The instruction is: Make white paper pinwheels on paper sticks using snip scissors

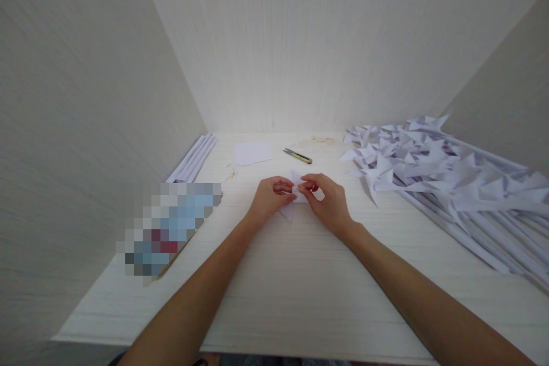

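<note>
While both hands meet near the middle of the desk (300,274), the left hand (269,199) and right hand (328,201) each pinch a small folded white paper (297,190) between thumb and fingertips, holding it just above the surface. It looks feather-light, thin and easily creased, so the folded edges and tips seem the best hold. A cutter (297,155) and a flat sheet (252,153) lie toward the back edge; a pile of folded shapes (412,154) fills the right side.

A paper-craft desk nook: pale wooden desk (300,291), heaps of folded paper shapes (429,166), a cutter (297,155)
</note>
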`<state>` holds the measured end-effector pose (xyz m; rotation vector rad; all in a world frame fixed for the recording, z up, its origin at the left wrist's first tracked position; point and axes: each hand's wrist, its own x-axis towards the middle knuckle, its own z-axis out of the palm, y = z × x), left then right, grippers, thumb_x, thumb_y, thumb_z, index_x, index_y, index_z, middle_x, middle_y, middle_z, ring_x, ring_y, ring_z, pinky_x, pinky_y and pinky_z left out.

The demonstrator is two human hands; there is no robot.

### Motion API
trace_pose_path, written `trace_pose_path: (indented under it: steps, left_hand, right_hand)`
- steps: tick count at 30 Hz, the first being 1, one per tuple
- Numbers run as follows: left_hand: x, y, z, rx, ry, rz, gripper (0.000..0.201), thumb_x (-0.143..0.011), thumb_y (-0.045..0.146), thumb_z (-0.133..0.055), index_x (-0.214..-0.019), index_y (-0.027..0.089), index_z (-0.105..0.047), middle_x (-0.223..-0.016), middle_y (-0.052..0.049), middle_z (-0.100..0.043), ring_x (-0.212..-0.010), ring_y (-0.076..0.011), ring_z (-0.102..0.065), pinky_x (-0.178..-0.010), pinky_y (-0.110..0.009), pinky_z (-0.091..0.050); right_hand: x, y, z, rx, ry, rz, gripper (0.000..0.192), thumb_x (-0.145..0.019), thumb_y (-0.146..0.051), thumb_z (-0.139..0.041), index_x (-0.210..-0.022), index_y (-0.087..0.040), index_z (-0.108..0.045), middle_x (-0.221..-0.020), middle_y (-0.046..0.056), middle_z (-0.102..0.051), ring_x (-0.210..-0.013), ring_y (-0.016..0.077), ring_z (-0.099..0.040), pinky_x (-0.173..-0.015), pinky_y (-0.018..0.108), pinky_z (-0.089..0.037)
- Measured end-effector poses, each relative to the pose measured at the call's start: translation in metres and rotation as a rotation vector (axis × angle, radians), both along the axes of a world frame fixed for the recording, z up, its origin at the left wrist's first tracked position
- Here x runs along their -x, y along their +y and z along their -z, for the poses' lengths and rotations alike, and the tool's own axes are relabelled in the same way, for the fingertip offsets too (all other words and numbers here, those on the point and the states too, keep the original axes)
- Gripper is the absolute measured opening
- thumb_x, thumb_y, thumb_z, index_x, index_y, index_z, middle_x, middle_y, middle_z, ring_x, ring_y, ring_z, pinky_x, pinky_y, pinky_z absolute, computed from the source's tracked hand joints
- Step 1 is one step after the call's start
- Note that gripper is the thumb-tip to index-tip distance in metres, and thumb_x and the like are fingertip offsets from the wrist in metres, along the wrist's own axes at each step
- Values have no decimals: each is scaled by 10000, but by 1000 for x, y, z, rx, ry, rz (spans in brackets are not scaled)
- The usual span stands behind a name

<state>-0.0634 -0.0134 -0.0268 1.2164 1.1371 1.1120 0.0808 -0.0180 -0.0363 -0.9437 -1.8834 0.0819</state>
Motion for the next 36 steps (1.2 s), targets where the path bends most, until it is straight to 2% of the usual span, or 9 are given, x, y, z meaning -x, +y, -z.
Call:
trace_pose_path:
  steps: [8,24,31,36]
  left_hand:
    - [1,0,-1,9,-8,2,235,-458,27,-646,-660,122,-572,-593,15,-607,-572,-87,-567,-596,-225,-454]
    - [3,2,2,27,17,-1,272,-477,71,-671,-715,127,-552,-617,5,-617,-537,-87,-565,-571,-232,-440]
    - [3,3,3,8,28,-17,271,-466,62,-675,-704,123,-562,-638,-3,-628,-550,-91,-572,-585,-240,-457]
    - [3,2,2,-24,60,-14,287,-474,62,-673,-743,119,-590,-697,-36,-652,-633,-117,-597,-596,-236,-467]
  right_hand:
    - [1,-2,-1,20,8,-35,110,-728,-116,-538,-813,-180,-565,-682,27,-627,-609,137,-590,-583,255,-489]
    - [1,0,-3,98,67,9,84,-702,-167,-579,-779,-196,-566,-607,-1,-625,-558,133,-575,-534,255,-473]
    - [2,-1,-1,69,49,-12,112,-721,-148,-550,-823,-191,-570,-682,19,-649,-588,130,-586,-502,240,-475]
    - [2,-1,-1,50,6,-10,188,-727,-132,-542,-901,-198,-564,-722,25,-672,-620,146,-581,-501,250,-475]
